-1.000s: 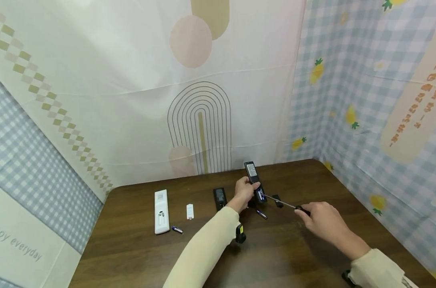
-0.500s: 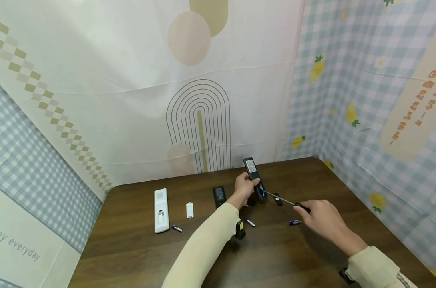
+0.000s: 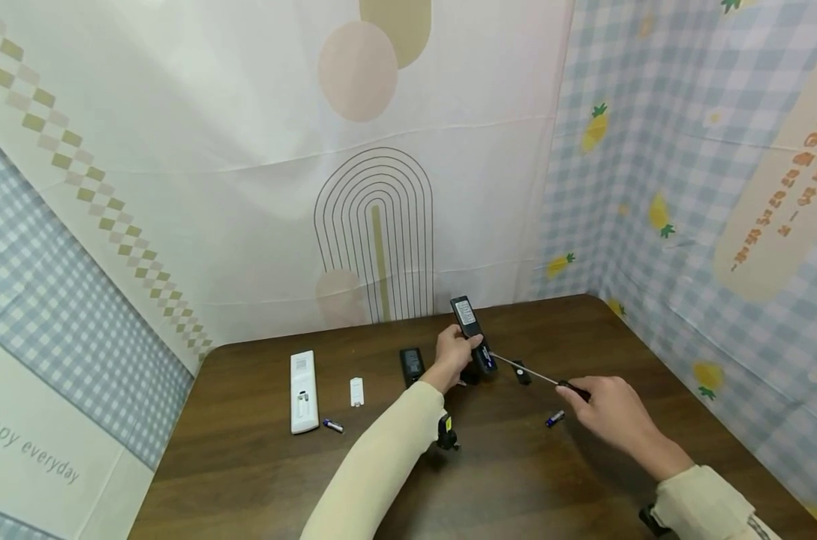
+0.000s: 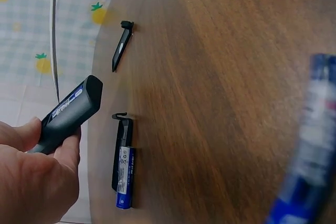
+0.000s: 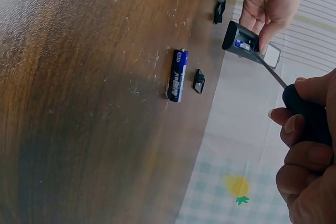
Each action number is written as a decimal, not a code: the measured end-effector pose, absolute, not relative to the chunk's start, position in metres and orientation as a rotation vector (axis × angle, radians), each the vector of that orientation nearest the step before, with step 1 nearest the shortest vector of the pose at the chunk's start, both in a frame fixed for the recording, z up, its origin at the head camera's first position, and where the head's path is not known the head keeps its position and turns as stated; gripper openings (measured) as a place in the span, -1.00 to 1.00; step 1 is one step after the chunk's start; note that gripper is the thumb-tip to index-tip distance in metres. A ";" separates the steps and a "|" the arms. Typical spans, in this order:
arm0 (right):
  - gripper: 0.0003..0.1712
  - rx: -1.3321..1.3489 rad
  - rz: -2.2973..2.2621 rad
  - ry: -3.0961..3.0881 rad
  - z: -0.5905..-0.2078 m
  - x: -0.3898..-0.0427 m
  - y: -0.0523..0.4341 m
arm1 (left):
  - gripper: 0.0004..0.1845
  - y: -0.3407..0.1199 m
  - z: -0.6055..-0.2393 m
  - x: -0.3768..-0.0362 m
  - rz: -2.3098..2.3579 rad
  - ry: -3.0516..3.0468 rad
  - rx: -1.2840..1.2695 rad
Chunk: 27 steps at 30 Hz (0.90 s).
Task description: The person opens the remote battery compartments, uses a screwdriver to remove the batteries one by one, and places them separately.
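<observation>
My left hand [image 3: 452, 352] grips a black remote control [image 3: 467, 319], tilted with its back up and battery compartment uncovered. In the right wrist view a blue battery [image 5: 242, 44] shows inside. My right hand [image 3: 614, 412] holds a screwdriver by its dark handle [image 5: 307, 114]; the thin metal shaft [image 3: 526, 370] reaches across to the compartment, its tip right at the battery. One loose blue battery [image 5: 178, 75] lies on the table near my right hand, beside a small black cover [image 3: 521, 373]. Another battery [image 4: 304, 145] looms blurred, close to the left wrist camera.
Under the remote lies a battery [image 4: 125, 177] against a black cover [image 4: 119, 135]. Left along the brown table [image 3: 246, 465] are a second black remote [image 3: 412, 364], a white cover [image 3: 357, 391], a battery [image 3: 334, 426] and a white remote [image 3: 304, 394]. Patterned cloth [image 3: 266, 247] hangs behind.
A battery has appeared on the table near the right hand. Another has rolled left toward the left wrist and left the head view. The remote has shifted slightly left, the screwdriver still against it.
</observation>
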State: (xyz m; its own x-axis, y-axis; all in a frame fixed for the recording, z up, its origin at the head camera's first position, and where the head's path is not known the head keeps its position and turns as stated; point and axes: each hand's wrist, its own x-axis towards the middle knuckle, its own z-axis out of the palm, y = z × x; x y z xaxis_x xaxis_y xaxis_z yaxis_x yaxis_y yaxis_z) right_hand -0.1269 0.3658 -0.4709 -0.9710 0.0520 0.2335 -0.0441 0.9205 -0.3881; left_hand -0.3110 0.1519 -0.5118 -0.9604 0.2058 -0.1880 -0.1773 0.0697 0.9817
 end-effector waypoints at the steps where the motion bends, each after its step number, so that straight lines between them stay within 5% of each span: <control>1: -0.53 -0.017 0.587 -2.840 -0.471 -0.127 0.366 | -0.76 0.151 -0.512 -0.311 1.977 2.063 0.030; 27: -0.56 0.002 0.527 -2.800 -0.466 -0.120 0.359 | -0.70 0.139 -0.515 -0.311 2.024 1.937 0.051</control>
State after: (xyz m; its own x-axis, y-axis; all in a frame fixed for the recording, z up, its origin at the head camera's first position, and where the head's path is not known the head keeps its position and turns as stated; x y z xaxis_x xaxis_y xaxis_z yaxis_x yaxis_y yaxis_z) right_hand -0.1196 0.3586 -0.4656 -0.9576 0.0520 0.2833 -0.0546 0.9329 -0.3558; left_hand -0.3112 0.1385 -0.5151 -0.9423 0.2650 -0.2045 -0.2159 -0.0144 0.9763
